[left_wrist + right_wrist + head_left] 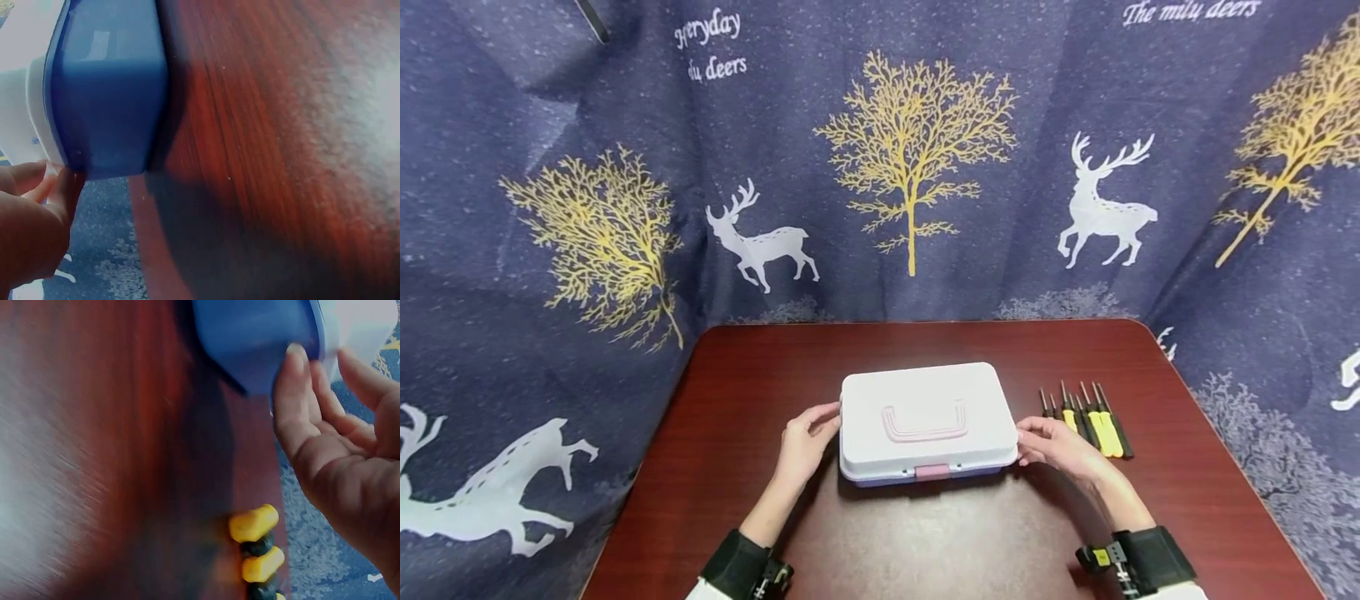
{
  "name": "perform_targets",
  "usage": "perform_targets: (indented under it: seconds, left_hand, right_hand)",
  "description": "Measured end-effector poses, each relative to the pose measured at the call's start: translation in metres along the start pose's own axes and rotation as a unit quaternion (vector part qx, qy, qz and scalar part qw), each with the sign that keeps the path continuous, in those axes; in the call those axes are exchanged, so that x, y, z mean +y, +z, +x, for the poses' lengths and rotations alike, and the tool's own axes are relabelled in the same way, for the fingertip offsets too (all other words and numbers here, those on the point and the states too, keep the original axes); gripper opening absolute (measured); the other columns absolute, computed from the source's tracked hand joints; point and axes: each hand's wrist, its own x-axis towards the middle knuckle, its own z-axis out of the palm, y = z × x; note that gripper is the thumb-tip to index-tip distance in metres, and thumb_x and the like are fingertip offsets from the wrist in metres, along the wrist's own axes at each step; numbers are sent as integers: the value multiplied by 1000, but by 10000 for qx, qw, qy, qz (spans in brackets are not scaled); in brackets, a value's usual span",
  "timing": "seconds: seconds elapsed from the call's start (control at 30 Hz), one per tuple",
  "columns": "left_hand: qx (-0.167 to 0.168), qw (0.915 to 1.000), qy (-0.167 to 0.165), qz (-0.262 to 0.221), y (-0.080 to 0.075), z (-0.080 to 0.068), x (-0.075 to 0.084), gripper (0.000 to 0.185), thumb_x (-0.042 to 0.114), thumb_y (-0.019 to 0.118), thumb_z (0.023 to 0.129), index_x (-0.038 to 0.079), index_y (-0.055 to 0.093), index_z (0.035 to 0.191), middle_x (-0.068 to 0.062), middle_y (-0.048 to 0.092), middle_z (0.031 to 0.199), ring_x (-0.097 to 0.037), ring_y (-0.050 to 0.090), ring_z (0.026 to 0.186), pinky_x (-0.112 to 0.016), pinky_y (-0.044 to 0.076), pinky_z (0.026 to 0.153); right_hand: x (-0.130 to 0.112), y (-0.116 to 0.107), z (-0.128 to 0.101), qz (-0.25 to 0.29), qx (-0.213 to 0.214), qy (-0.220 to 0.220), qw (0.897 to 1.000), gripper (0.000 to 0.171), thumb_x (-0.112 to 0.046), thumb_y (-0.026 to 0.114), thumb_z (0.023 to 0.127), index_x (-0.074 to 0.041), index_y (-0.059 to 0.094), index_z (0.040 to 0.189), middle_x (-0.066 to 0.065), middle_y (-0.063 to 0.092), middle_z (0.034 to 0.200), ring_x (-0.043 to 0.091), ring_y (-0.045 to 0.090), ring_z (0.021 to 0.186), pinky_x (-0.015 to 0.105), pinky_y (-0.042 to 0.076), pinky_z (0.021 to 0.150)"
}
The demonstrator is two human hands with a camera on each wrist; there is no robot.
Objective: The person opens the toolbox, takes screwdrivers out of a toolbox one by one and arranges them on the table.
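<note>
A toolbox with a white lid and blue body stands upright on the table, its lid down. Its pink carrying handle lies folded on top, and a pink latch sits at the front. At the left end, my left hand holds the lid's rim with thumb and fingers; the left wrist view shows the fingertips there by the blue wall. My right hand grips the rim at the right end, thumb by the lid and fingertips against the edge below, as the right wrist view shows.
Several screwdrivers with yellow and black handles lie in a row right of the toolbox, close behind my right hand. The dark red table ends at a blue curtain printed with deer and trees.
</note>
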Motion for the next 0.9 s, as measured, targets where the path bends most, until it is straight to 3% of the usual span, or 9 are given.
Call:
perform_targets:
  seconds: [0.13,0.33,0.57,0.73,0.8,0.9]
  left_hand:
    - [-74,9995,-272,-168,-1,1,0,23,8,74,96,3,75,119,-16,74,120,-26,75,105,-24,59,84]
    - [-204,9937,-878,-662,-2,-4,-5,17,6,71,98,-5,72,111,-14,75,97,-10,71,80,-26,60,69]
    - [-615,9794,-1504,-1195,-5,-14,-3,25,12,69,101,-11,67,111,-8,73,87,-12,67,75,-25,60,65]
    - [-1158,9587,-1993,-1664,-11,-22,-3,26,14,63,105,-12,63,112,-3,69,82,-11,65,74,-23,60,66]
    - [-1315,9521,-2088,-1809,-12,-23,-4,25,13,60,106,-11,61,111,-2,67,80,-11,65,74,-23,59,66]
    - [-1360,9517,-2042,-1843,-11,-22,-6,24,13,58,107,-10,60,110,-1,66,80,-11,64,73,-22,58,65]
  right_hand:
    - [4,6,-2,67,152,-52,9998,33,-14,54,109,15,54,126,6,73,107,16,71,92,32,60,82]
    - [9,7,-6,223,-136,37,9997,21,-10,52,109,7,57,118,4,72,100,13,68,87,29,59,78]
    - [12,12,-5,388,314,7,9988,29,-14,55,109,11,55,124,5,72,107,15,70,91,30,60,81]
    - [12,17,-4,460,572,58,9973,34,-14,55,109,15,53,127,3,72,106,13,70,91,30,59,81]
    - [12,18,-4,463,648,84,9968,35,-14,55,109,16,53,127,3,72,104,13,69,90,29,59,80]
    - [11,21,-3,470,708,59,9964,37,-13,55,109,19,51,128,3,72,103,12,69,90,29,59,80]
